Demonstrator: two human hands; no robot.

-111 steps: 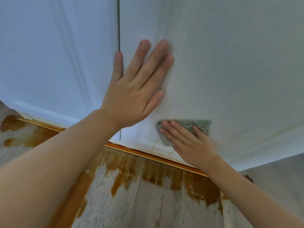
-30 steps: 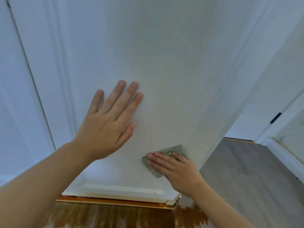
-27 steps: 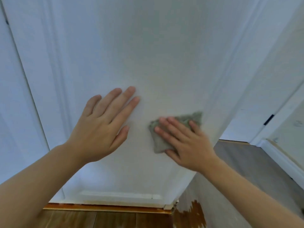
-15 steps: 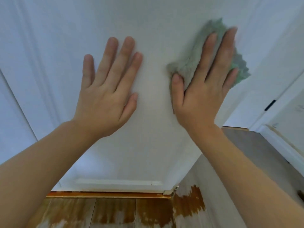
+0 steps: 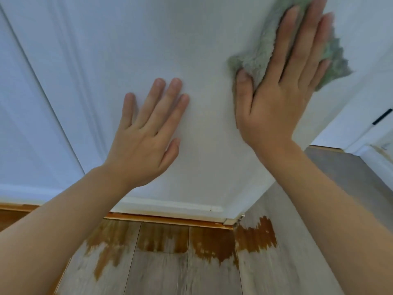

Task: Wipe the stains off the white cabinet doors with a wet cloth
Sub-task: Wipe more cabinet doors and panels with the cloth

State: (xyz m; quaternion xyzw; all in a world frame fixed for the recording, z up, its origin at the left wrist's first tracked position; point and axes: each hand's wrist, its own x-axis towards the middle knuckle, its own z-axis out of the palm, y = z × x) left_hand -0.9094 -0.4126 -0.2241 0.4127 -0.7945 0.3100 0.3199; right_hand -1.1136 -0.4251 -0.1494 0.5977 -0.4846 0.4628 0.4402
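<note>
The right hand [image 5: 278, 99] presses the green cloth [image 5: 259, 54] against the cabinet door [image 5: 202, 50], fingers [image 5: 287, 33] straight. The left hand [image 5: 144, 141] rests flat beside it, fingers released.

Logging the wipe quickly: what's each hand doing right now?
Left hand: open, flat on the cabinet door.
Right hand: open, pressing the cloth against it.

We are kneeling close before the cabinet door [image 5: 202, 60], which is rising in front of us from the floor [image 5: 161, 273] below. Our left hand [image 5: 144, 143] is lying flat against the door's middle panel. To its right and higher up, our right hand [image 5: 280, 92] is pressing the cloth [image 5: 255, 58] against the same panel, near the door's right edge. Left of this door, another door [image 5: 27, 124] is standing beside it.
</note>
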